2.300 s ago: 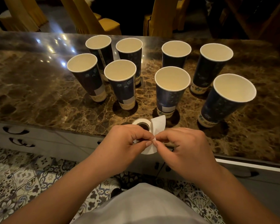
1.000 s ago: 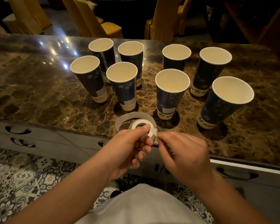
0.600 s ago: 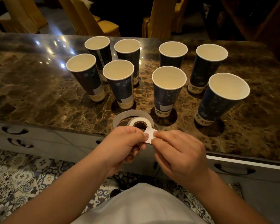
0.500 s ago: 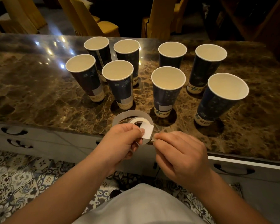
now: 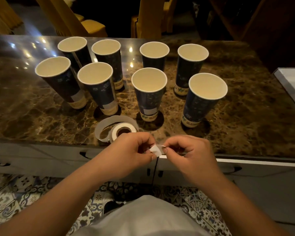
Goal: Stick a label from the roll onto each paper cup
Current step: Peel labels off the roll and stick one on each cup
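Note:
Several dark blue paper cups stand upright on the marble counter. Three front cups show a white label low on the wall: left cup, middle-left cup, middle cup. The front right cup shows no label on its visible side. The white label roll lies on the counter edge with a curl of backing strip around it. My left hand and my right hand meet just in front of the roll, both pinching one small white label.
White drawer fronts with dark handles run under the counter. Yellow chairs stand beyond its far edge. A pale surface shows at the right. Patterned floor tiles lie below.
My left hand has let go of the roll, which now lies on the counter. Both hands have come down and nearer me, pinching a loose label between them.

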Demonstrator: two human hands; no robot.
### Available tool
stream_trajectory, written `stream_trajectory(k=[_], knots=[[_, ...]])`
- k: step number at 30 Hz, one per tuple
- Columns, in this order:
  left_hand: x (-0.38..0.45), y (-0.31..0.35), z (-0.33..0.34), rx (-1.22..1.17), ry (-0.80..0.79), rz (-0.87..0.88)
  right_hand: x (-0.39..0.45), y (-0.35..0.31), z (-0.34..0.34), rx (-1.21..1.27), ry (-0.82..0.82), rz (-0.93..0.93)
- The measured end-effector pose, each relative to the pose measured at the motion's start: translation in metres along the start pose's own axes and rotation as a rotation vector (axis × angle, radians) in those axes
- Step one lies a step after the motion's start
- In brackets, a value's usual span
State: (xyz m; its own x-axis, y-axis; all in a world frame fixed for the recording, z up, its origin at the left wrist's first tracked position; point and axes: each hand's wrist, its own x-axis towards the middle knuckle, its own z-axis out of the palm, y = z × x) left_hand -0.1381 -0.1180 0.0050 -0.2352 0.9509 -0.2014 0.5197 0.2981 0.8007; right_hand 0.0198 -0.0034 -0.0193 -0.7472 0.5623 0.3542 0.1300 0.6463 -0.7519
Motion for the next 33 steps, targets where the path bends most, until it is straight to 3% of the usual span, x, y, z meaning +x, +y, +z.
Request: stream_trajectory(k=[5, 10, 13, 23, 26, 33], knots=[[0.026, 0.006, 0.027, -0.176, 0.023, -0.106, -0.013, 0.015, -0.025, -0.087, 0.173, 0.017], [0.063, 0.026, 0.050, -0.262, 0.220, -0.084, -0.025, 0.023, -0.052, 0.092, 0.338, 0.243], [0.099, 0.031, 0.066, -0.241, 0.311, -0.010, -0.029, 0.030, -0.062, 0.133, 0.367, 0.333], [0.155, 0.024, 0.086, -0.367, 0.327, 0.074, -0.040, 0.034, -0.072, 0.172, 0.424, 0.392], [0.141, 0.026, 0.083, -0.439, 0.256, 0.076, -0.038, 0.031, -0.076, 0.221, 0.469, 0.388], [0.101, 0.024, 0.082, -0.900, 0.050, -0.028, -0.023, 0.021, -0.064, 0.329, 0.469, 0.369]])
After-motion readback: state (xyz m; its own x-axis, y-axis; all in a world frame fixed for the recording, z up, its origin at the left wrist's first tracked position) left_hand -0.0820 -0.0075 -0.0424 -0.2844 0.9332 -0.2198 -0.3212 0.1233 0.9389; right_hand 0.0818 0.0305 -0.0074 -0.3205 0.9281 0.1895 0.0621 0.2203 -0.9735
